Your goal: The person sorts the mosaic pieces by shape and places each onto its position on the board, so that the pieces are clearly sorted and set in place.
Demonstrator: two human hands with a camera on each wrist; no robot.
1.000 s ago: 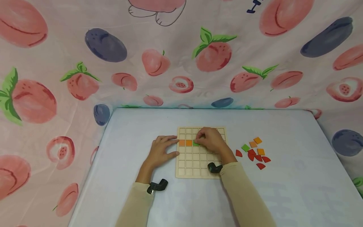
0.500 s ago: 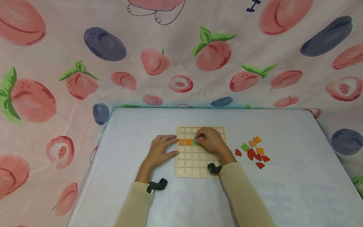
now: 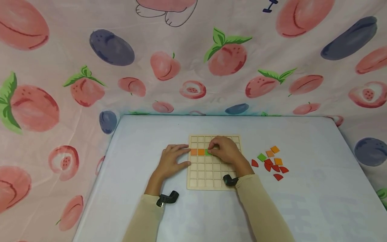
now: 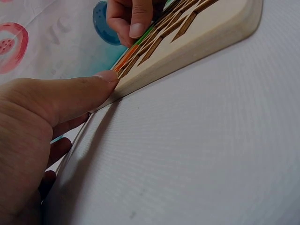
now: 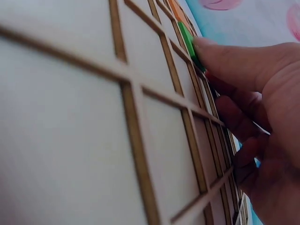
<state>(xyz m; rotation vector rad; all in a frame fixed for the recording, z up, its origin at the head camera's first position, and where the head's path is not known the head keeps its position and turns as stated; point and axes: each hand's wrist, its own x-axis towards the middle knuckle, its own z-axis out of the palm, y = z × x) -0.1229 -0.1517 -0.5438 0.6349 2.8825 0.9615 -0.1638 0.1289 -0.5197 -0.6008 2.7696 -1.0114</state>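
A wooden grid board (image 3: 201, 174) lies flat on the white table. My left hand (image 3: 170, 161) rests at its left edge, fingers spread; in the left wrist view the thumb (image 4: 89, 91) lies against the board's side. Over the board's upper middle is my right hand (image 3: 225, 149), its thumb and forefinger pinching a green square tile (image 3: 208, 152) at the third cell of a row. The right wrist view has the thumb (image 5: 225, 56) on the green tile's face, other fingers curled. An orange-pink tile (image 3: 194, 152) and an orange tile (image 3: 201, 152) fill the two cells to its left.
Right of the board lie loose pieces: a green tile (image 3: 261, 157), several orange squares (image 3: 274, 149) and several red quarter-circle pieces (image 3: 278, 177). A fruit-patterned cloth (image 3: 193, 67) hangs behind the table. Black cameras (image 3: 168, 198) are strapped at both wrists.
Hardly anything differs. Both hands keep their places, the right thumb and forefinger staying at the green tile in its cell; the right wrist shifts very slightly.
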